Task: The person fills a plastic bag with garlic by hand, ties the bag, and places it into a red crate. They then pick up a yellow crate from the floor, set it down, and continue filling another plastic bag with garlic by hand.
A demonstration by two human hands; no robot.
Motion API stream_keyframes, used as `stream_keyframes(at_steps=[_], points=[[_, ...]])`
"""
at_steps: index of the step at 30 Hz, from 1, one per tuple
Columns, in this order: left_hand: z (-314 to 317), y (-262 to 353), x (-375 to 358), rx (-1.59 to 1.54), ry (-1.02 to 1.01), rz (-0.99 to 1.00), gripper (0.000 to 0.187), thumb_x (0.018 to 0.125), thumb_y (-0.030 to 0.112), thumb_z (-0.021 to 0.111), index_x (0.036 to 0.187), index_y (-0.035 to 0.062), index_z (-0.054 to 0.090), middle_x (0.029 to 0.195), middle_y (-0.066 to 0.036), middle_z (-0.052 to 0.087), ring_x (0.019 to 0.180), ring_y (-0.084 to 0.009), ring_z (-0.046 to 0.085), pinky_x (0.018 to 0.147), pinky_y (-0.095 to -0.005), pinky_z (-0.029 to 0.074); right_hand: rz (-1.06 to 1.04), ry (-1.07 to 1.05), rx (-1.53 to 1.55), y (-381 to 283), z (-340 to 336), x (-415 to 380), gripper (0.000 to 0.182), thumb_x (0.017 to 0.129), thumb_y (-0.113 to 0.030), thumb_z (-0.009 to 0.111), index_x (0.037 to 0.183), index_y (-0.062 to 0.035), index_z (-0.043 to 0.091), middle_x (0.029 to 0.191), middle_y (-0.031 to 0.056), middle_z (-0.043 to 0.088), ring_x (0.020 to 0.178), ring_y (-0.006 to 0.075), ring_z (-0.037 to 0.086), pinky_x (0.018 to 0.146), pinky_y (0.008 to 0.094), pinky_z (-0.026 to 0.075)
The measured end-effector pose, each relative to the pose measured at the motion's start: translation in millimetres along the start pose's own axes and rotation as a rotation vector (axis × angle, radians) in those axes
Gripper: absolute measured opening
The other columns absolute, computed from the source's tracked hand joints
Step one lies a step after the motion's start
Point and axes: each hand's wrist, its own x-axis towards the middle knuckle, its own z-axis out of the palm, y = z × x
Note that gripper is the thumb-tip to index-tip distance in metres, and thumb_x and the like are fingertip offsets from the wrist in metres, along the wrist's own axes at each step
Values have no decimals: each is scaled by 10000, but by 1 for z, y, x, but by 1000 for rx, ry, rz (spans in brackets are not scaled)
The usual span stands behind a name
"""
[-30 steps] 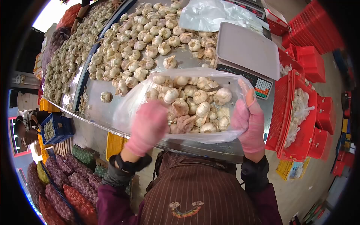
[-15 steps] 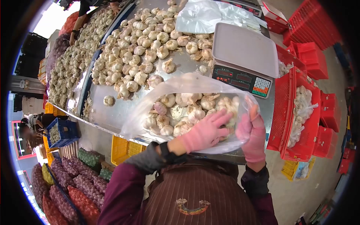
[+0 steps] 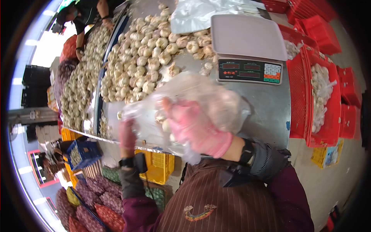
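A clear plastic bag (image 3: 222, 102) with garlic bulbs inside lies on the metal table in front of me. My right hand (image 3: 197, 125), in a pink glove, is closed on the bag's gathered upper part. Left of it, my left hand (image 3: 127, 133), also pink-gloved, is at the bag's left end, blurred; its fingers cannot be made out clearly. Behind the bag spreads a pile of loose garlic (image 3: 145, 50). A digital scale (image 3: 249, 38) with a bare grey tray stands behind the bag to the right.
Thin plastic bags (image 3: 208, 13) lie at the table's far side. Red crates (image 3: 305, 96) with bagged garlic stand at the right. A yellow crate (image 3: 164, 168) sits below the near edge. Another person (image 3: 81, 23) reaches over garlic at the far left.
My left hand has moved left, away from the garlic in the bag. My right hand has moved left across the bag. The bag's opening has been drawn together, and the view has shifted.
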Motion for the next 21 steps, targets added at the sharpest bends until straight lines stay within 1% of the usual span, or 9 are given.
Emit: stream_keyframes(at_steps=[3,5,6,7,8,11,16,19,21], points=[[27,116,-13,-157,7,-21,241,851,71,427,997,-24,594,665,20,529,537,-32,488,467,-173,393,146,198,51,-35,-44,-22,199,919,-186,507,1022,-37,587,604,-4,469,491,109,472,427,275,374],[94,190,-45,199,-94,-1,231,810,37,460,991,2,599,671,17,541,529,-40,489,451,-179,393,317,359,95,-47,-80,-46,225,946,-239,507,1014,-50,611,593,-54,429,483,56,422,425,232,339],[117,192,-53,121,-217,77,274,798,25,503,1058,-10,579,713,3,563,579,-64,517,511,-201,442,342,421,476,-41,-95,-66,314,968,-325,482,1031,-68,650,596,-100,365,497,0,362,427,192,289],[141,194,-69,-24,-228,91,355,803,40,551,1152,-20,540,811,-32,606,658,-85,547,595,-229,480,379,501,380,-35,-101,-80,306,964,-305,489,1054,-62,653,605,-102,381,514,-5,363,443,187,293],[150,199,-75,-214,-460,104,444,805,76,603,1223,-26,495,922,-58,630,739,-99,572,659,-241,491,418,590,290,-26,-104,-91,301,961,-284,496,1078,-57,656,614,-104,396,530,-11,363,459,181,297],[163,214,-104,-456,-594,178,448,756,118,680,1149,-52,546,916,-42,649,736,-77,586,620,-207,464,203,761,103,31,-106,-107,279,950,-224,513,1100,-28,643,662,-110,447,581,-10,364,504,173,296],[113,164,-65,-235,-183,-22,304,805,106,537,1073,-32,579,755,3,591,515,-33,477,449,-174,388,111,856,-51,44,-132,-122,281,928,-151,523,1121,33,610,789,-64,557,703,24,444,626,193,383],[88,139,-31,219,-105,128,353,781,75,586,1120,-22,561,854,-52,624,648,-94,576,584,-171,464,126,874,-83,55,-147,-134,278,923,-127,514,1119,50,601,928,8,636,834,55,513,774,226,435],[107,152,-44,1116,146,729,390,783,146,662,1162,97,581,1179,-158,540,1071,-269,527,940,-289,423,155,870,-114,56,-149,-140,282,910,-113,524,1133,42,598,981,27,649,885,67,519,783,212,424]])
